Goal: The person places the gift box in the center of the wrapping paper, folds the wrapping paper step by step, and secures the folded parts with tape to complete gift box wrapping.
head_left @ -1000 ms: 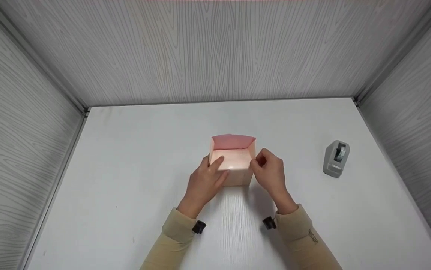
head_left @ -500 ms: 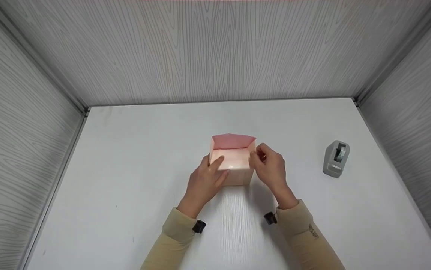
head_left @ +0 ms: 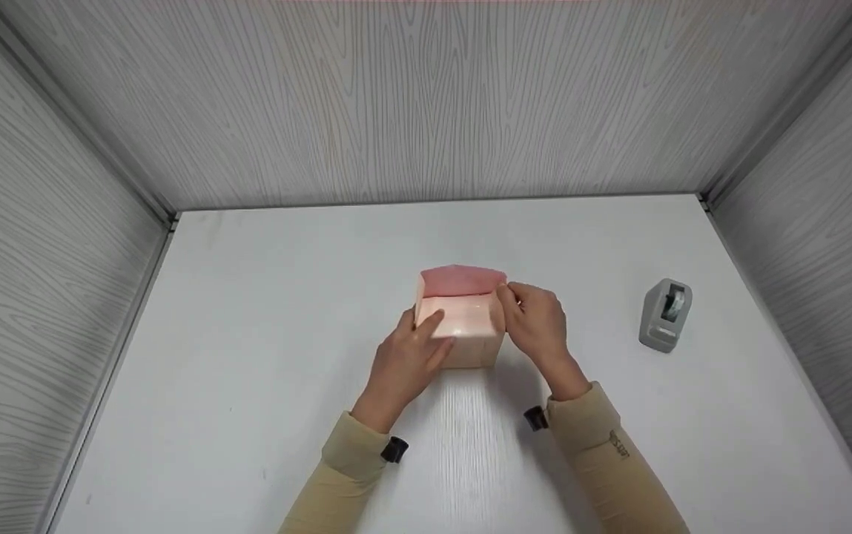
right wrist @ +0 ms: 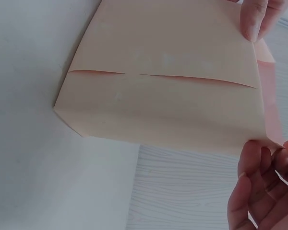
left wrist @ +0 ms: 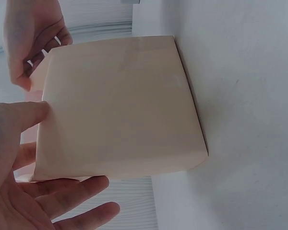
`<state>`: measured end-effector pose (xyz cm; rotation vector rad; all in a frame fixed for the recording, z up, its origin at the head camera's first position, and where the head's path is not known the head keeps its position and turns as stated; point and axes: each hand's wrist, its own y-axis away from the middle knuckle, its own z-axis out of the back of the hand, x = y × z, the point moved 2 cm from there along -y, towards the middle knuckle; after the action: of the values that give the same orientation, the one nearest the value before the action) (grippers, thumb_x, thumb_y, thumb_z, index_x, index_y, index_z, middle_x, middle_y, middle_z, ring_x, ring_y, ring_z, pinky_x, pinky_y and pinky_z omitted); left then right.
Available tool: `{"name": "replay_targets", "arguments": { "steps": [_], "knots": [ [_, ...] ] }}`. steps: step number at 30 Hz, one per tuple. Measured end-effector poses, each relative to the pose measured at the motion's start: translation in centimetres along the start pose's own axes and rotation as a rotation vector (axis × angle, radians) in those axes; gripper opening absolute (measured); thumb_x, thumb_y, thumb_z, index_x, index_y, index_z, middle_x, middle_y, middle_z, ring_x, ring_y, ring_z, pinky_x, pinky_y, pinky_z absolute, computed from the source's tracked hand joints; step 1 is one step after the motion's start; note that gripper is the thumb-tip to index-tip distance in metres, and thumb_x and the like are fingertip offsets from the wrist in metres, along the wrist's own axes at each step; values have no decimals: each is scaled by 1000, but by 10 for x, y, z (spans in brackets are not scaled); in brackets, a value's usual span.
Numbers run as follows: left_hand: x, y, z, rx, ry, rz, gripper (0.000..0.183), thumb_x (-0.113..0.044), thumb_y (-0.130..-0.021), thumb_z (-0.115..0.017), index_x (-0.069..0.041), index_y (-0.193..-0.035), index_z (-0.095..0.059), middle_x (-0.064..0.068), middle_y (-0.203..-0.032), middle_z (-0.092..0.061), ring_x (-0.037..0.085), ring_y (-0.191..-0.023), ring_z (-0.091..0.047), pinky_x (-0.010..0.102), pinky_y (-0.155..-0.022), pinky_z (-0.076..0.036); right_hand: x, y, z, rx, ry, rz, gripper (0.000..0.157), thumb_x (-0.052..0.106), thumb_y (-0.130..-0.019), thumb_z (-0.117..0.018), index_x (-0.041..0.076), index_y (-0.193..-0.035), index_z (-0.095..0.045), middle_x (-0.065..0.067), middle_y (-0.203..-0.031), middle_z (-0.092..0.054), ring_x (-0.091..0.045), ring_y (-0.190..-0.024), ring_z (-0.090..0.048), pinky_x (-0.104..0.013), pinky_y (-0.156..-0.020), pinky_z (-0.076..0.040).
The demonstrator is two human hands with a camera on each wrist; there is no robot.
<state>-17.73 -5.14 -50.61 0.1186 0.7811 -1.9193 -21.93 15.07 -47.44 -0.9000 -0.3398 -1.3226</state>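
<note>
A pale peach paper bag (head_left: 470, 351) stands upright on the table, its mouth at the top and a deeper pink inner face (head_left: 463, 281) showing at the back. My left hand (head_left: 405, 363) holds it by the left side, the thumb over the near rim and other fingers along the side. At the top right corner my right hand (head_left: 538, 326) pinches the rim between thumb and fingers. In the right wrist view a lengthwise seam (right wrist: 197, 77) on the bag gapes in two slits. The left wrist view shows a smooth broad face (left wrist: 120, 105).
A grey tape dispenser (head_left: 664, 315) with a roll in it stands to the right on the white table (head_left: 285, 297). Grey wood-grain panels (head_left: 426, 104) close off the back and both sides.
My right hand has slid up and back along the bag's right rim to its far corner, where it now pinches the paper. The left hand and the bag have stayed nearly still.
</note>
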Motion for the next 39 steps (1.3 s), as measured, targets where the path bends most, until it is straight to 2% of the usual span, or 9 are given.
{"name": "replay_targets", "arguments": {
  "steps": [5,8,11,15,19,28,34,39],
  "knots": [
    [0,0,0,12,0,9,44,-33,-94,-68,-5,-127,-64,25,-113,-56,33,-92,-66,42,-73,-57,2,-4,3,30,-16,-46,58,34,-103,-48,12,-49,-50,3,-47,-51,-14,-45,-50,-30,-43,-33],
    [-1,0,1,9,-9,5,43,-32,-94,-68,-5,-126,-64,25,-112,-56,32,-89,-66,42,-71,-57,2,-3,5,40,-68,-45,57,38,-103,-48,9,-54,-56,1,-52,-57,-16,-50,-57,-31,-45,-38],
    [-1,1,1,5,-22,-3,42,-32,-94,-68,-5,-126,-64,26,-113,-56,32,-87,-66,43,-69,-57,-1,3,8,27,-133,-13,43,34,-101,-55,8,-68,-61,0,-61,-59,-15,-59,-60,-30,-51,-43],
    [0,1,0,9,-28,3,43,-32,-93,-68,-6,-126,-64,25,-112,-56,31,-88,-65,43,-71,-57,-6,14,10,-2,-171,29,16,19,-93,-68,8,-82,-65,0,-73,-62,-13,-69,-60,-27,-57,-48],
    [0,0,1,16,-24,14,43,-33,-93,-68,-6,-127,-63,25,-111,-56,31,-90,-66,42,-73,-57,-9,23,9,-8,-162,66,6,10,-88,-72,6,-85,-69,-1,-78,-65,-12,-73,-62,-26,-57,-50],
    [-1,0,0,29,-25,22,45,-34,-93,-68,-6,-128,-63,24,-112,-56,30,-88,-66,41,-72,-57,-7,24,-3,-36,-128,252,6,1,-85,-71,5,-82,-70,-3,-88,-66,-16,-81,-63,-40,-64,-54],
    [0,0,0,40,-16,31,44,-33,-94,-68,-6,-128,-63,25,-115,-57,30,-88,-66,41,-72,-57,-8,25,-9,-12,-39,353,3,4,-86,-72,4,-83,-71,-4,-96,-67,-18,-93,-62,-35,-77,-52],
    [1,0,-1,5,-26,-6,43,-34,-94,-68,-5,-126,-64,25,-115,-57,31,-88,-66,40,-71,-57,-9,26,-10,22,-9,440,8,12,-88,-74,4,-89,-73,-5,-102,-67,-20,-95,-60,-35,-80,-49]
  ]
}}
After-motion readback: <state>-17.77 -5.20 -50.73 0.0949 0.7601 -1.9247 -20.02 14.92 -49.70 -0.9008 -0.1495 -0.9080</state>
